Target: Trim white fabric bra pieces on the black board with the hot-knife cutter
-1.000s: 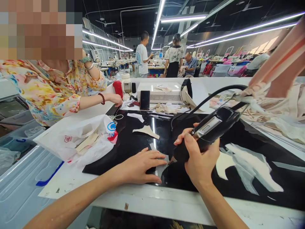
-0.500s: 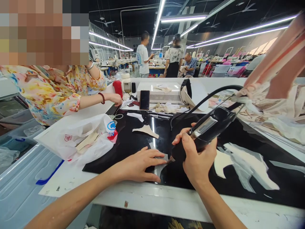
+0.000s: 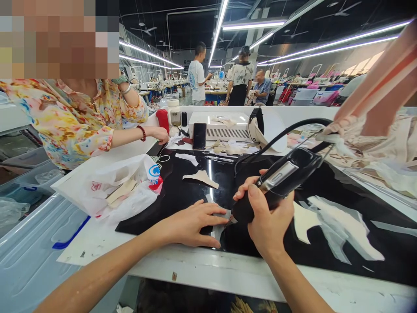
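Note:
My left hand [image 3: 192, 224] lies flat with spread fingers, pressing a translucent strip of material [image 3: 220, 219] against the glossy black board [image 3: 163, 195]. My right hand [image 3: 269, 217] is wrapped round the grip of a black corded electric hot knife [image 3: 276, 178]. Its narrow metal tip points down and left, at the strip's right edge beside my left fingertips. The part of the strip under my left hand is hidden. Beyond my hands lies a cream cut piece [image 3: 202, 177]. Right of my right hand are another cream piece [image 3: 304, 221] and layered translucent and cream pieces [image 3: 345, 228].
A plastic bag [image 3: 127, 191] holding cream pieces sits at left, near a co-worker's hand [image 3: 159, 134]. A phone [image 3: 199, 135] leans on a white vented box [image 3: 218, 124]. The knife's cable [image 3: 276, 128] arches behind it. Pale fabric [image 3: 394, 139] is heaped at right.
The hot knife and my right hand have shifted slightly left and toward me, the tip staying at the strip's edge. My left hand stays on the strip. The camera view has moved slightly.

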A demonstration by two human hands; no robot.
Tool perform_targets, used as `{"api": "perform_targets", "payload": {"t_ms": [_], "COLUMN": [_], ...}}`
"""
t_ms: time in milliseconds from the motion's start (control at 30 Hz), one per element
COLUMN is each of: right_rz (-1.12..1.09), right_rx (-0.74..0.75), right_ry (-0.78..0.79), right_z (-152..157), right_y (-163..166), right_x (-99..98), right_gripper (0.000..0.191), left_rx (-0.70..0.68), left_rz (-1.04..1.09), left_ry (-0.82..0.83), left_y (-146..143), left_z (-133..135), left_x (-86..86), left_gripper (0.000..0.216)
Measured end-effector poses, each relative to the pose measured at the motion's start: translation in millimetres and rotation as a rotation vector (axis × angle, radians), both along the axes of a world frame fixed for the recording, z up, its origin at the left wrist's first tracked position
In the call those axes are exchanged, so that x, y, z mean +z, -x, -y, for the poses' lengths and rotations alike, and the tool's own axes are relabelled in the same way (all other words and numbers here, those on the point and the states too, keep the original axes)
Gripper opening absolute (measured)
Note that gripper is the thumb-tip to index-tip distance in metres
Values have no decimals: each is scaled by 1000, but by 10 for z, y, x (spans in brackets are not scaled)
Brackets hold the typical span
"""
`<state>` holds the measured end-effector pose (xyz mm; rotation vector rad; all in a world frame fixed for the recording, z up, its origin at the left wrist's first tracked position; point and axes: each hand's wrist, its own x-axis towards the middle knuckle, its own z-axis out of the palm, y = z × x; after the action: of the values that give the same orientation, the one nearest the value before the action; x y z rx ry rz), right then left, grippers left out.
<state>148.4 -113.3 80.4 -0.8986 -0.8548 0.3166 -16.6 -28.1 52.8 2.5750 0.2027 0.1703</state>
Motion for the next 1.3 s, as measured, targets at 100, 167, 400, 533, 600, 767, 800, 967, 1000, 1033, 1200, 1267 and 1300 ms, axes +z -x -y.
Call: {"api": "perform_targets", "payload": {"t_ms": [100, 167, 400, 533, 600, 767, 800, 967, 1000, 1033, 1200, 1267, 1300], "right_rz": [12, -1, -29, -23, -32, -98, -104, -107, -106, -104, -83, -80, -79], "right_rx": [-10, 0, 83, 86, 87, 138, 146, 138, 129, 122, 101, 106, 112], "right_ry": [7, 12, -21, -20, -11, -10, -8, 23, 29, 33, 36, 40, 42], "right_z": [1, 9, 59, 60, 65, 118, 131, 168, 170, 172, 168, 161, 158], "right_y": [4, 13, 89, 114, 119, 151, 159, 185, 188, 191, 207, 203, 196], "right_x": [9, 17, 21, 21, 29, 47, 46, 11, 2, -7, -38, -43, -42], "right_gripper": [29, 28, 35, 28, 27, 34, 35, 38, 38, 39, 34, 34, 34], "left_rx": [-5, -10, -18, -27, -25, -34, -38, -56, -56, -55, -54, -56, -48], "left_rz": [2, 7, -3, -23, -34, -44, -38, -28, -29, -30, -36, -23, -13], "left_ry": [-1, -4, -11, -12, -4, 34, 40, 63, 65, 65, 61, 47, 34], "left_y": [-3, -8, -18, -17, -16, -11, -10, -6, -6, -7, -16, -14, -8], "left_z": [-7, -12, -19, -24, -26, -41, -46, -64, -66, -68, -58, -43, -36], "left_x": [0, -1, 6, 38, 54, 48, 39, 16, 19, 23, 43, 39, 32], "left_gripper": [62, 62, 53, 49, 49, 49, 50, 58, 58, 57, 57, 58, 59]}}
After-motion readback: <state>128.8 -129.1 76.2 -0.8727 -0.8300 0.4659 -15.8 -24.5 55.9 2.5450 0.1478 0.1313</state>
